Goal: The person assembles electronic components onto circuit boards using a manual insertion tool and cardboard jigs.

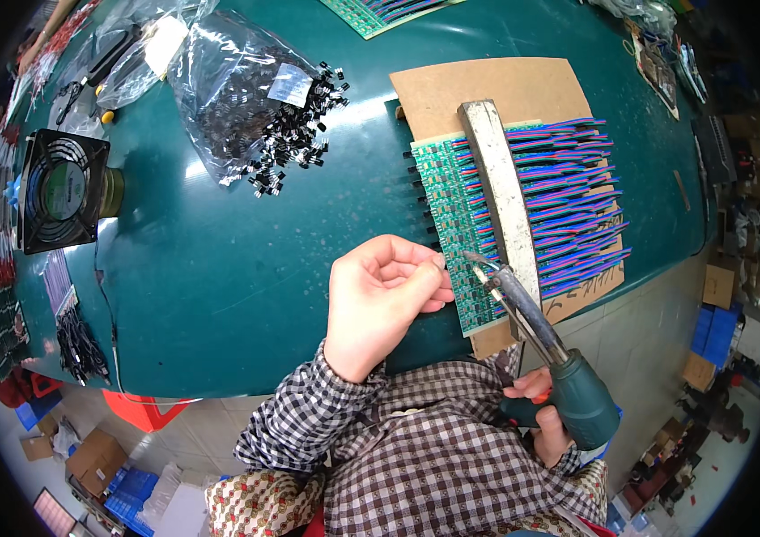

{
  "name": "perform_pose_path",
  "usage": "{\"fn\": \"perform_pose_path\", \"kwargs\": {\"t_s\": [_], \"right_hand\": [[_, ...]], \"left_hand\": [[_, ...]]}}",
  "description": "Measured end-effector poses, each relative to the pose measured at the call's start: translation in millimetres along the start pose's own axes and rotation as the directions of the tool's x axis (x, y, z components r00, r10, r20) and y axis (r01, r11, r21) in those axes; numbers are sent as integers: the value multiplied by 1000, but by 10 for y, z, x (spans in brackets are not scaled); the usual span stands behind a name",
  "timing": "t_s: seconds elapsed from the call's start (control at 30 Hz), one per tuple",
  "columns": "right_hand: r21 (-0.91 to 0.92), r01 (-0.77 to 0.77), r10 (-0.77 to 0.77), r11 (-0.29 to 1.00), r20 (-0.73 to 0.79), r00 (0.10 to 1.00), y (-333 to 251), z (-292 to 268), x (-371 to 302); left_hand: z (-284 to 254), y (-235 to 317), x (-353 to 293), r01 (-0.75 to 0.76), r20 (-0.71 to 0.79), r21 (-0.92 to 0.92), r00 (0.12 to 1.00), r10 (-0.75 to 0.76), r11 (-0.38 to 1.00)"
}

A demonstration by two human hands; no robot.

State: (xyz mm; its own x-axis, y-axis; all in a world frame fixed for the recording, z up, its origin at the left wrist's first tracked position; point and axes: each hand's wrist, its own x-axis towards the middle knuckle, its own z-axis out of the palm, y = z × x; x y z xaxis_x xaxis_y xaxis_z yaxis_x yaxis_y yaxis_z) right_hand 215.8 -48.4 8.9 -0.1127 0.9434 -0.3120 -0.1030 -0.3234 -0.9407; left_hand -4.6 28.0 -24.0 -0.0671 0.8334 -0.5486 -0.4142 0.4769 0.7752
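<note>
My left hand is at the left edge of a green circuit board panel, thumb and forefinger pinched together. What sits between those fingertips is too small to make out. My right hand grips the dark green handle of a soldering gun, its metal tip close to the board, just right of my left fingertips. Rows of blue, red and black wires run rightward from the panel. A worn metal bar lies across wires and board. Small black parts stick out along the panel's upper left edge.
Brown cardboard lies under the panel on the green table. A plastic bag spills small black components at the upper left. A black fan stands at the left, near wire bundles. Another board lies at the far edge.
</note>
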Motion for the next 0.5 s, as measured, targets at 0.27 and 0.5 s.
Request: {"fn": "perform_pose_path", "kwargs": {"t_s": [0.27,0.5], "right_hand": [[-89,106,-103,990,45,994,-22,45,58],[-93,79,-81,992,-13,997,-53,13,94]], "left_hand": [[-83,44,-99,35,49,-67,998,-32,997],[-540,460,354,-276,77,951,645,760,137]]}}
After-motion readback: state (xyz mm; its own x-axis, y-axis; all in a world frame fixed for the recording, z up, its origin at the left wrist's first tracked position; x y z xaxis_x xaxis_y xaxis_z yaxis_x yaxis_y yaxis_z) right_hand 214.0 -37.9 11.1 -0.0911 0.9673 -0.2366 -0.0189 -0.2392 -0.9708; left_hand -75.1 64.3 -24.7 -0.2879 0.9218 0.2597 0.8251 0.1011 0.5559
